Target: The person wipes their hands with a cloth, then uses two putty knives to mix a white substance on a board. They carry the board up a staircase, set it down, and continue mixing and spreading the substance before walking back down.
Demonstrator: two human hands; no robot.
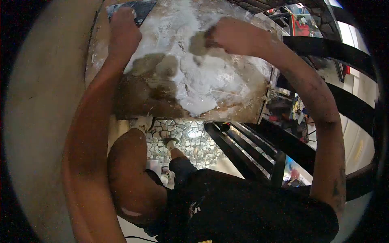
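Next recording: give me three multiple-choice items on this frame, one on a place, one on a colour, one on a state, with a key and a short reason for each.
1. Where is the left hand?
A. At the board's upper left, on a dark flat tool
B. On the knee
C. On the black railing

2. What colour is the paste spread on the board?
A. Green
B. White
C. Red

3. How is the right hand set?
A. Flat and open on the floor
B. Hanging free at the side
C. Closed, pressing into the paste

Key: 1 A, the left hand rests on the dark flat tool at the board's top left edge. 2 B, the paste across the middle is white against the brown board. 3 C, the fingers are curled shut at the top of the paste; what they hold is unclear.
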